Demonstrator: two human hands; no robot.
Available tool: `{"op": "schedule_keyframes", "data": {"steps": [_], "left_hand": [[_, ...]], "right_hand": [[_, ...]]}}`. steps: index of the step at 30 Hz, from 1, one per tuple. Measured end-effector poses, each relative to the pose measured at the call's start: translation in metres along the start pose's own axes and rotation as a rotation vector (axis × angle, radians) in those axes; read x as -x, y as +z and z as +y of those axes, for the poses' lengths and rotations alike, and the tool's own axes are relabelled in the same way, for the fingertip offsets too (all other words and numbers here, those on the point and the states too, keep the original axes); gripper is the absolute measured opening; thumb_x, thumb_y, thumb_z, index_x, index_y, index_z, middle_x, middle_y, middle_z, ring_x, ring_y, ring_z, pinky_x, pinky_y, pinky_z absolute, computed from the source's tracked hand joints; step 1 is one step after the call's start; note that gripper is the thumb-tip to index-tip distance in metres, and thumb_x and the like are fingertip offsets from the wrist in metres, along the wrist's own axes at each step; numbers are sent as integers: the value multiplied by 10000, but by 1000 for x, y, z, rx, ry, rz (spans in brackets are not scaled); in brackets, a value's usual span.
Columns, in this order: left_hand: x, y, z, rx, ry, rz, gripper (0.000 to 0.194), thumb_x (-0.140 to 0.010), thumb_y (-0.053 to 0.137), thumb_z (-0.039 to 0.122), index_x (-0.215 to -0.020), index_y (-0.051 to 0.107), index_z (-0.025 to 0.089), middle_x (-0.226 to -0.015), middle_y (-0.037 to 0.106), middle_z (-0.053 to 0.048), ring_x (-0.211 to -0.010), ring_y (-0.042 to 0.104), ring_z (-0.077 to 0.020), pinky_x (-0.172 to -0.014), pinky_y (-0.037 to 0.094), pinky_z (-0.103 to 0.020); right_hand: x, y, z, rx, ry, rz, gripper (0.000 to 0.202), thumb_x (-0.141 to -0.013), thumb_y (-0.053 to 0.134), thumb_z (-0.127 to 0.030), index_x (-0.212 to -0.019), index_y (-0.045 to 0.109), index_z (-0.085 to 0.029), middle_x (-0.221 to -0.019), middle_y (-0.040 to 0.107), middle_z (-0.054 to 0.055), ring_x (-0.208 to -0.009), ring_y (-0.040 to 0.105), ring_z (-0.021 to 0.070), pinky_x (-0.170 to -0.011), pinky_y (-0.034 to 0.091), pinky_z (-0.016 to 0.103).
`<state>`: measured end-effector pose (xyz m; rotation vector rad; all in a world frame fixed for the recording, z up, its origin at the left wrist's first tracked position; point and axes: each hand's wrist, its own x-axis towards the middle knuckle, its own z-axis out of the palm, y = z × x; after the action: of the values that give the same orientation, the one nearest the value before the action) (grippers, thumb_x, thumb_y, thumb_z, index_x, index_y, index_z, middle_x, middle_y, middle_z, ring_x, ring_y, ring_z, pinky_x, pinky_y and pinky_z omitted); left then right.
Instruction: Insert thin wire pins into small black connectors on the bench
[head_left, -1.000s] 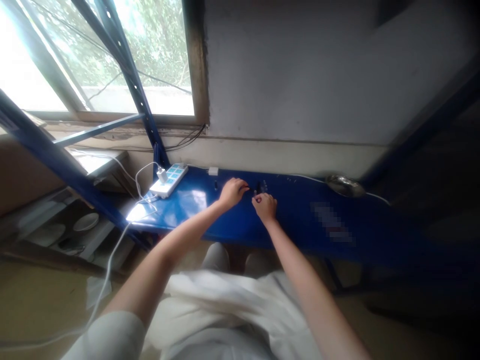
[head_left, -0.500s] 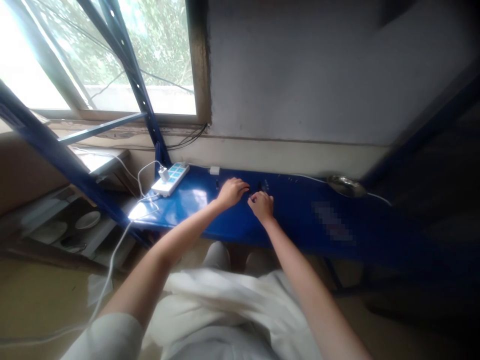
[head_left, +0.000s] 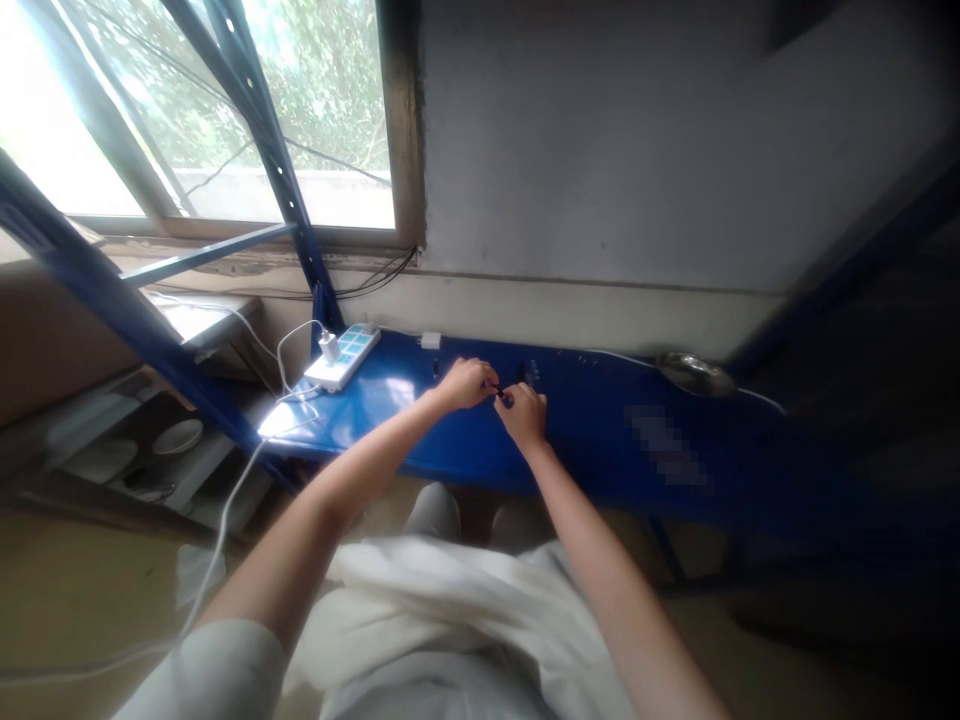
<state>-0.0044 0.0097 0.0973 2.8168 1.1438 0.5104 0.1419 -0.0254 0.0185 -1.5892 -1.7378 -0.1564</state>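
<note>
Over the middle of the blue table (head_left: 577, 430), my left hand (head_left: 469, 383) and my right hand (head_left: 524, 411) meet with their fingertips close together. Both are closed in a pinch. Between them shows a small dark piece (head_left: 500, 393), too small to name, and the fingers of both hands are on it. Just behind my right hand lie a few small clear and dark bits (head_left: 532, 371). A short dark piece (head_left: 436, 368) rests on the table left of my left hand.
A white power strip (head_left: 343, 358) with a plugged-in charger stands at the table's left end. Near the wall sit a white adapter (head_left: 430, 341) and, to the right, a shiny metal bowl (head_left: 695, 372). Blue rack posts (head_left: 281, 170) rise at the left.
My left hand has dipped slightly and come nearer to my right hand, so the fingertips now meet at the small dark piece. My right hand has barely moved.
</note>
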Motion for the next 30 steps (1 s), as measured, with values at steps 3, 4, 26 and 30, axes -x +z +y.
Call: {"op": "schedule_keyframes", "data": {"steps": [3, 4, 26, 30], "left_hand": [[-7, -12, -8, -87, -18, -17, 185, -791, 523, 242, -881, 675, 185, -957, 660, -54, -925, 547, -215, -795, 345, -338], [-10, -17, -13, -113, -41, -13, 184, -789, 520, 223, -876, 677, 181, -954, 657, -60, -934, 536, -221, -803, 332, -349], [-21, -18, -72, -342, -303, -177, 173, -722, 546, 153, -814, 691, 168, -1038, 565, -118, -1038, 408, -276, -906, 262, -446], [-20, -14, -73, -325, -314, -174, 154, -715, 554, 145, -793, 685, 164, -1047, 569, -121, -1044, 410, -279, -922, 251, -463]], "right_hand": [[7, 6, 4, -46, -1, 42, 199, -819, 474, -305, -858, 603, -158, -816, 619, 64, -772, 540, 183, -688, 315, 298], [9, 7, 6, -61, -6, 57, 228, -829, 464, -324, -907, 596, -156, -829, 621, 68, -776, 545, 185, -694, 325, 302], [23, 18, 22, -139, -104, 229, 207, -844, 391, -196, -874, 593, -164, -802, 644, 72, -752, 584, 175, -702, 401, 295], [23, 17, 21, -144, -75, 201, 217, -843, 379, -204, -872, 591, -164, -797, 639, 76, -756, 580, 177, -720, 403, 302]]}}
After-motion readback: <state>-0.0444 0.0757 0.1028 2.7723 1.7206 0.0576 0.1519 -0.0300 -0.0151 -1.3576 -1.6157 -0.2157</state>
